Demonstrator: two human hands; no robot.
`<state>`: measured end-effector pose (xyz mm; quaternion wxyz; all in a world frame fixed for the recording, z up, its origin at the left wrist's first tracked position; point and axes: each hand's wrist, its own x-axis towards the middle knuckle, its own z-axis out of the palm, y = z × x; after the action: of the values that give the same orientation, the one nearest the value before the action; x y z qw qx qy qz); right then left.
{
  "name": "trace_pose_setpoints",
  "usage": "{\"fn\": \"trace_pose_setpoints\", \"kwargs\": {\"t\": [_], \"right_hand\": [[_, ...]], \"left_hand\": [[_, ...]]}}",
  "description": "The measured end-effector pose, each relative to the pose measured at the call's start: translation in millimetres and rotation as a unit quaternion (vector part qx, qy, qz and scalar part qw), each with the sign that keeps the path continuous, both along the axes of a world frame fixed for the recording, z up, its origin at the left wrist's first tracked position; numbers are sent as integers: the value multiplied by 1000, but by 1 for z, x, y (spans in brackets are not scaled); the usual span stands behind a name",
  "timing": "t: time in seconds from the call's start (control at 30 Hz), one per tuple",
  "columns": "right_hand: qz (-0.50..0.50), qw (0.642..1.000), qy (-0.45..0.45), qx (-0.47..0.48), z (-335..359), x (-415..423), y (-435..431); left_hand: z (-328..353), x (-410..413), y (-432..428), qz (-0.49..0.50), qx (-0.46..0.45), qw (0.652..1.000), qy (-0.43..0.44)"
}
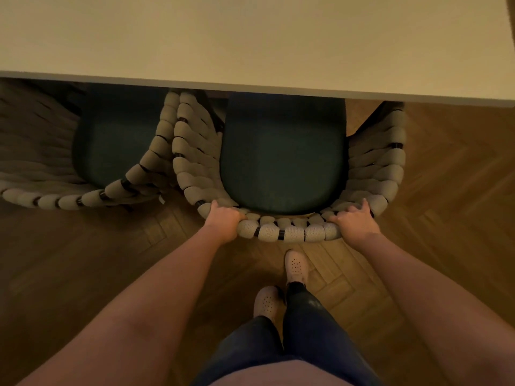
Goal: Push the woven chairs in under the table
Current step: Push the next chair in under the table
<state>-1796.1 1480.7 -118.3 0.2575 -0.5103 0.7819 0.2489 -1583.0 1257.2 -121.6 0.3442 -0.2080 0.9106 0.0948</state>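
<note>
So that the push runs square to the table (pixel 250 51) at its near edge, it seems, left hand (pixel 223 222) and right hand (pixel 356 222) grip the woven chair (pixel 289 232) by its back rim, fingers curled over.

A herringbone wood floor (pixel 446 176) fills the near and right parts of the scene, warm brown in dim light. Two chairs stand on it side by side – the left woven chair (pixel 92 196) and the right woven chair (pixel 292 232) – their thick woven sides just beside each other, perhaps touching. Both face the bench (pixel 250 37), whose pale, plain top spans the far part; its near edge covers the front of each dark green seat. Near the right chair's back, two pale perforated shoes stand on the boards – the forward shoe (pixel 296 264) just ahead of the rear shoe (pixel 266 302).
</note>
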Motion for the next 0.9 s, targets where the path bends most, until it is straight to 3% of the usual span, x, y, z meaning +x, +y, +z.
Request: {"fn": "trace_pose_setpoints", "kwargs": {"t": [0.9], "right_hand": [[27,999,-27,13,-11,-32,-23]], "left_hand": [[-11,-29,-18,-19,-20,998,-54]]}}
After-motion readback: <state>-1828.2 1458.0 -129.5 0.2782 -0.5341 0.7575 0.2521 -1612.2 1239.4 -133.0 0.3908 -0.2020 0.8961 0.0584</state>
